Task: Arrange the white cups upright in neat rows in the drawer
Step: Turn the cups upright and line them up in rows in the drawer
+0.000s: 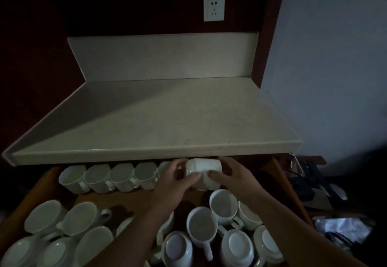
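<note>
An open wooden drawer (39, 185) holds many white cups. Along its back stands a row of several upright cups (121, 175), handles toward me. At the right end of that row both hands grip one white cup (204, 169), tilted on its side just under the counter edge. My left hand (178, 181) wraps its left side with the thumb across the front. On its right side sits my right hand (234, 174). Loose cups lie in the front: wide ones at the left (80, 218), upright and upside-down ones at the right (202, 228).
A pale stone countertop (159, 120) overhangs the drawer's back. A wall socket (214, 8) sits above it. Dark clutter and a crumpled shiny bag (343, 229) lie on the floor to the right. Bare drawer bottom (125, 201) shows between the back row and the front cups.
</note>
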Available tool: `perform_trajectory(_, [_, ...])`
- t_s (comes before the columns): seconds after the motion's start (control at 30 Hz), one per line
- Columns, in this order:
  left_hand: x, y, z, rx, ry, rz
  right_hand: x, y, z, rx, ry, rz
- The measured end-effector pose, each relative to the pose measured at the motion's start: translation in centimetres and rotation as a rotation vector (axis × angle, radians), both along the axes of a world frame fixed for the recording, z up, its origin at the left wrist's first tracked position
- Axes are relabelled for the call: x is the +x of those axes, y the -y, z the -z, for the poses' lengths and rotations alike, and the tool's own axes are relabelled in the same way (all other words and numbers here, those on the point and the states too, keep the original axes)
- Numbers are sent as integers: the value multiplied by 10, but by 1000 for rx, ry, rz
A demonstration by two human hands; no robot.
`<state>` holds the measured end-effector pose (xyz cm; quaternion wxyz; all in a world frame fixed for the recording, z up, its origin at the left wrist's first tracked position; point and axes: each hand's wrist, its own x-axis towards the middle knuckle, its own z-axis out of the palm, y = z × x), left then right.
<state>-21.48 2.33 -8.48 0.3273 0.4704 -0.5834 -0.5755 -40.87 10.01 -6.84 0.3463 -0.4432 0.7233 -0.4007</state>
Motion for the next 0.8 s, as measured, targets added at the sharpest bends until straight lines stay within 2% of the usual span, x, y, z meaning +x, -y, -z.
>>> perform_trajectory(0.1, [0, -1, -6, 312, -328, 4, 2, 0, -1, -70, 408, -63])
perform_trajectory(0.17, [-2, -7, -16, 423, -458, 21, 4, 1, -7, -44, 525, -131])
perform_trajectory(0.27, [2, -7, -25, 510, -470, 33, 10, 6, -14, 17, 443, -124])
perform_trajectory(0.33, [9, 3, -21, 494, -388, 44, 19, 13, -18, 57, 274, -70])
perform_trajectory(0.4, [19, 19, -16, 379, -250, 47, 30, 17, -22, 101, 86, -26])
perform_trajectory(0.47, [34, 34, -14, 149, -26, 55, 41, 18, -26, 104, -2, 28])
perform_trajectory(0.57, [58, 56, -10, -380, 453, 262, 51, 20, -13, 82, 69, 105])
perform_trajectory(0.63, [67, 70, -3, -611, 732, 415, 57, 24, -6, 81, 88, 168])
perform_trajectory(0.7, [69, 78, 0, -736, 876, 484, 61, 30, 1, 118, 88, 235])
perform_trajectory(0.8, [64, 77, -3, -836, 938, 570, 66, 35, 7, 150, 49, 295])
